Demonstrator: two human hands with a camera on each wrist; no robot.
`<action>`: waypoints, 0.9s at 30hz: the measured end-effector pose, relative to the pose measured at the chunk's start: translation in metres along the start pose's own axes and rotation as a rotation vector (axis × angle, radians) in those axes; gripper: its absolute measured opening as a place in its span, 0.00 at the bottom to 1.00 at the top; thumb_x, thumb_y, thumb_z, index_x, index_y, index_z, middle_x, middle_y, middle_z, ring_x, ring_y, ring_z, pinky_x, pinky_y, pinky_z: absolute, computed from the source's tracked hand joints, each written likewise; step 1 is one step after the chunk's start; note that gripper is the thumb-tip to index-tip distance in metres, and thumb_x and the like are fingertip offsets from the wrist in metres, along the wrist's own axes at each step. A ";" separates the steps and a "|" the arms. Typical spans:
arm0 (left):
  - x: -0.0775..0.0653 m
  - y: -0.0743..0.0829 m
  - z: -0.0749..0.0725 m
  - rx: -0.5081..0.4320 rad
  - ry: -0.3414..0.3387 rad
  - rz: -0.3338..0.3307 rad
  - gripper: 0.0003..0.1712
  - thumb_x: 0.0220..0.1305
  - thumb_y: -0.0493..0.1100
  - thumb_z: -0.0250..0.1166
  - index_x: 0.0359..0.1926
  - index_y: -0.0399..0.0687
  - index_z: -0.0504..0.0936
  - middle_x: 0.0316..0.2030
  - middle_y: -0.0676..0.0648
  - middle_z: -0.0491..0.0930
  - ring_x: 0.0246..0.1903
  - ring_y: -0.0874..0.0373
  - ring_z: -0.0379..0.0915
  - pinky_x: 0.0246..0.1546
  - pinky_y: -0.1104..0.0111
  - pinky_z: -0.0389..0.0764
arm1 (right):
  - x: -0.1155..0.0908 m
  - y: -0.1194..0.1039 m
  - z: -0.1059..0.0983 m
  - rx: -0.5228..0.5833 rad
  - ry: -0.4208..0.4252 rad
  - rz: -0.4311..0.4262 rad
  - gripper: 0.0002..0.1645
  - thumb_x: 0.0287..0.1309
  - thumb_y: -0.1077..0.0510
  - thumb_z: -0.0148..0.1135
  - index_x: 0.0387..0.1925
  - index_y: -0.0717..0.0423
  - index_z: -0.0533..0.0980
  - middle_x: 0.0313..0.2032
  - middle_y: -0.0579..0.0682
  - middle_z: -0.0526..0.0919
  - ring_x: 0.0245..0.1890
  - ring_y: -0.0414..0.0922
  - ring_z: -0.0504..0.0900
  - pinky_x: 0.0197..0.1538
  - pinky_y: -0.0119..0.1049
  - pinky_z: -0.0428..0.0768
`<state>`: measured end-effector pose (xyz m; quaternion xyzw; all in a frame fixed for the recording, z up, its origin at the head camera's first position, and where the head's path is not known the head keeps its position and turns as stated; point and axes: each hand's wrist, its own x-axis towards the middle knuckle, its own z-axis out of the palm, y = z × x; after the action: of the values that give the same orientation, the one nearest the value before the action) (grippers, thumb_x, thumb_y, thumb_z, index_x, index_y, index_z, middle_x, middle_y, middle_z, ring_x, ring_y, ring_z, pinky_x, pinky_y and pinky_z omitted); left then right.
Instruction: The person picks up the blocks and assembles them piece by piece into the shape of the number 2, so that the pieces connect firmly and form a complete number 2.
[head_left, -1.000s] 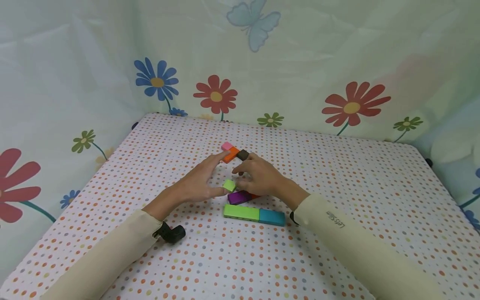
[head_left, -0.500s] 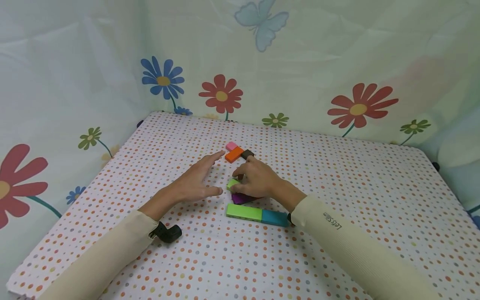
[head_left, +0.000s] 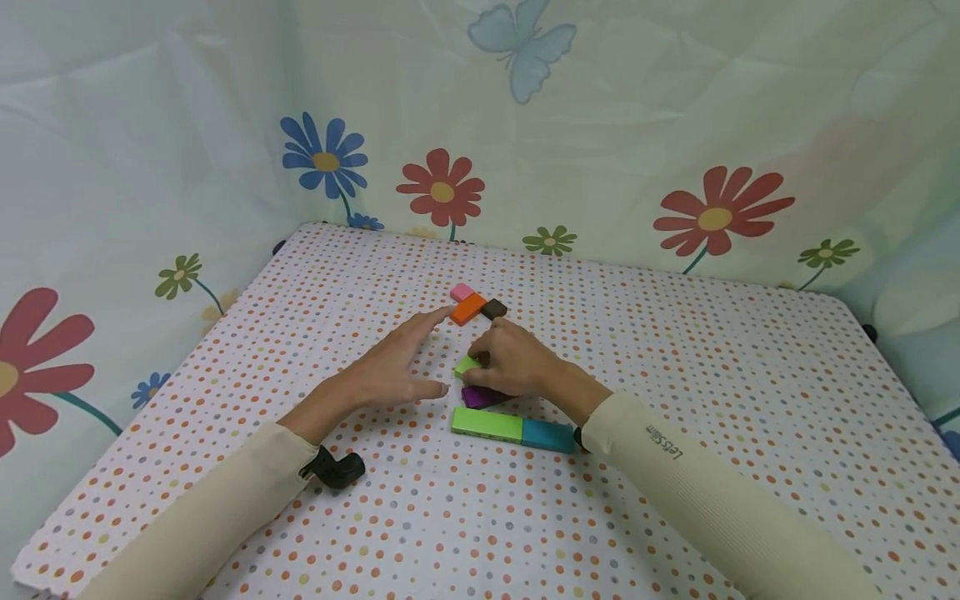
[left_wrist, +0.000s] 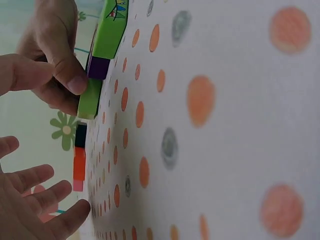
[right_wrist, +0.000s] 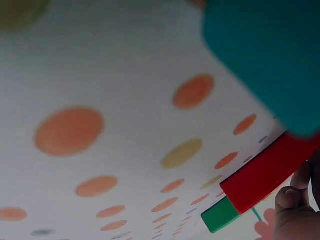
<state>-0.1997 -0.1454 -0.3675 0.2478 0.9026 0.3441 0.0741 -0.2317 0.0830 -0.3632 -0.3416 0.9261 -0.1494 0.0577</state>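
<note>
In the head view my right hand (head_left: 517, 358) pinches a small light green block (head_left: 467, 367), thumb on its near side and fingers curled over the far side. A purple block (head_left: 483, 397) lies just in front of it, partly under that hand. From the right wrist, a red block (right_wrist: 270, 175) and a green block (right_wrist: 220, 216) show end to end beside the curled fingers; the hand hides them from above. My left hand (head_left: 393, 367) hovers to the left, fingers spread and holding nothing, thumb tip close to the light green block.
Nearer to me lie a long light green block (head_left: 487, 425) and a teal block (head_left: 547, 435), end to end. Beyond the hands are pink (head_left: 461, 292), orange (head_left: 468, 309) and dark brown (head_left: 493, 308) blocks, touching. A dotted cloth (head_left: 675, 400) covers the table; a flowered curtain hangs behind.
My left thumb has drawn back from the small light green block. My right hand has moved onto that block, its fingers closing in. The head view has shifted slightly.
</note>
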 end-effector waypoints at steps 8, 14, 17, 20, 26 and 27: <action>0.002 0.005 0.005 0.057 -0.040 0.023 0.65 0.48 0.46 0.78 0.81 0.69 0.47 0.78 0.51 0.52 0.76 0.51 0.49 0.71 0.45 0.60 | -0.003 0.003 -0.005 0.035 0.051 0.018 0.18 0.57 0.50 0.69 0.42 0.59 0.88 0.32 0.46 0.87 0.40 0.44 0.72 0.43 0.37 0.74; 0.003 0.008 0.009 0.112 -0.055 0.051 0.67 0.47 0.48 0.79 0.81 0.68 0.46 0.78 0.52 0.51 0.77 0.51 0.46 0.71 0.46 0.60 | -0.008 0.008 -0.009 0.064 0.099 0.014 0.15 0.55 0.51 0.70 0.38 0.58 0.88 0.31 0.46 0.86 0.39 0.45 0.73 0.41 0.37 0.75; 0.004 0.009 0.010 0.146 -0.055 0.063 0.68 0.46 0.50 0.80 0.81 0.67 0.46 0.78 0.51 0.52 0.77 0.51 0.46 0.71 0.46 0.61 | -0.012 0.011 -0.011 0.058 0.123 0.012 0.16 0.54 0.51 0.70 0.39 0.59 0.88 0.32 0.47 0.87 0.37 0.45 0.73 0.40 0.37 0.75; 0.005 0.010 0.012 0.162 -0.054 0.067 0.69 0.46 0.50 0.81 0.81 0.70 0.45 0.78 0.51 0.53 0.76 0.51 0.46 0.70 0.45 0.62 | -0.016 0.015 -0.013 0.056 0.137 0.040 0.17 0.55 0.51 0.70 0.40 0.59 0.88 0.32 0.46 0.86 0.37 0.44 0.72 0.38 0.36 0.75; 0.006 0.011 0.014 0.172 -0.055 0.077 0.70 0.46 0.49 0.81 0.81 0.74 0.43 0.77 0.51 0.53 0.76 0.51 0.47 0.68 0.44 0.66 | -0.025 0.022 -0.016 0.051 0.148 0.082 0.18 0.56 0.50 0.71 0.42 0.59 0.88 0.31 0.46 0.85 0.37 0.45 0.71 0.38 0.37 0.74; 0.006 0.011 0.015 0.171 -0.056 0.077 0.70 0.46 0.49 0.81 0.81 0.74 0.43 0.77 0.51 0.53 0.76 0.51 0.47 0.68 0.44 0.66 | -0.027 0.023 -0.017 0.052 0.148 0.090 0.18 0.56 0.50 0.71 0.42 0.59 0.88 0.31 0.46 0.85 0.38 0.45 0.71 0.38 0.37 0.74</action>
<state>-0.1962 -0.1269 -0.3711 0.2974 0.9161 0.2612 0.0645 -0.2290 0.1207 -0.3543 -0.2860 0.9381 -0.1954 0.0046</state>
